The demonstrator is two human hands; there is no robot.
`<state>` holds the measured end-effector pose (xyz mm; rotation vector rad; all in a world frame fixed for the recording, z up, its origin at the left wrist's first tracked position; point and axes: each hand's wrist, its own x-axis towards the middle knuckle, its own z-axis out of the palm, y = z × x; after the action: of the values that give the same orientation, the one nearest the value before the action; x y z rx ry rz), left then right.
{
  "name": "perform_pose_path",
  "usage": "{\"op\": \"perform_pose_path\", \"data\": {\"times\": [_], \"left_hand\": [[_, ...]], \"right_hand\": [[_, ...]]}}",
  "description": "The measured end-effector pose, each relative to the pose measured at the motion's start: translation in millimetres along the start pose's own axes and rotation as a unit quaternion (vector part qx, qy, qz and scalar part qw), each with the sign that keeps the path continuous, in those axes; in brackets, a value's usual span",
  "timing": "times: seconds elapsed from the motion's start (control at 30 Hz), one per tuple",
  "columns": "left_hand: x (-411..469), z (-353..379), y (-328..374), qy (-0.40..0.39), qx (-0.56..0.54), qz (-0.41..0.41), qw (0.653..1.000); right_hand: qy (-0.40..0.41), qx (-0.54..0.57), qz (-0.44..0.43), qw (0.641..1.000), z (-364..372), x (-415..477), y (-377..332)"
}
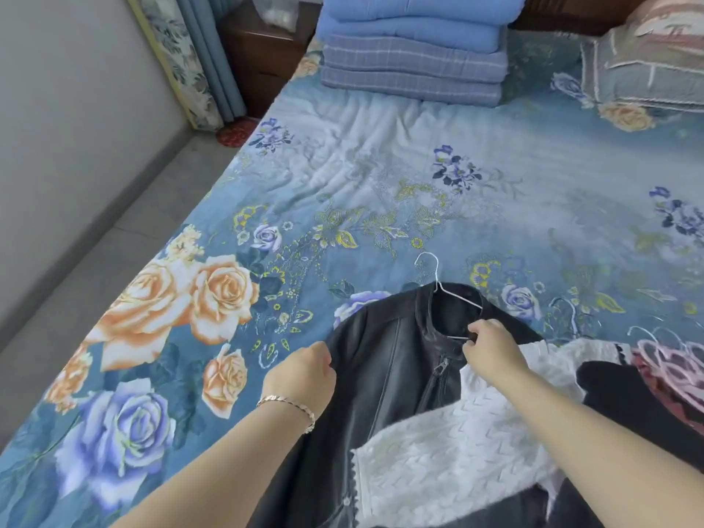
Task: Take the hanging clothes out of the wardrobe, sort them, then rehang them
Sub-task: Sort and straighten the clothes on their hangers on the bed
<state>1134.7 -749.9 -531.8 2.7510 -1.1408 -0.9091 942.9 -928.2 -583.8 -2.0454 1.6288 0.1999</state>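
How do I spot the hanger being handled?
On the blue floral bedspread lies a black leather zip jacket. A thin white wire hanger juts from its collar, pinched by the right hand, unlike the pink plastic hangers further right.

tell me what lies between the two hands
Head view: the shoulder and collar of the black jacket lie between the left hand and the right hand, which pinches the wire hanger.

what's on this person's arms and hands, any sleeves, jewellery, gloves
No sleeves are in view: both forearms are bare to the frame's edge. The left hand has a thin, flat-linked bracelet in a rose-gold tone at its wrist. The right hand and its wrist carry nothing that shows: no watch, ring or glove.
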Motion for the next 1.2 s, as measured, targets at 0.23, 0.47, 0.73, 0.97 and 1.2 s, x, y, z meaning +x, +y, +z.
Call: {"op": "perform_pose_path", "data": {"times": [0.23, 0.47, 0.73, 0.97, 1.2], "left_hand": [[77, 41, -14, 0.055, -0.040, -0.003, 0.998], [93, 46, -25, 0.047, -0.081, 0.001, 0.996], [95, 43, -14, 0.022, -0.053, 0.035, 0.998], [91, 42, -12, 0.029, -0.066, 0.033, 0.997], [39, -6, -4, 0.038, -0.115, 0.136, 0.983]], "right_hand": [[-0.063, -0.075, 0.024, 0.995, 32, 112, -13], [-0.158, -0.053, 0.140, 0.976, 64, 133, 3], [-0.111, -0.150, 0.099, 0.978, 60, 139, 9], [0.031, 0.007, 0.043, 0.999, 49, 120, 2], [0.130, 0.172, 0.027, 0.976, -22, 13, -11]]}}
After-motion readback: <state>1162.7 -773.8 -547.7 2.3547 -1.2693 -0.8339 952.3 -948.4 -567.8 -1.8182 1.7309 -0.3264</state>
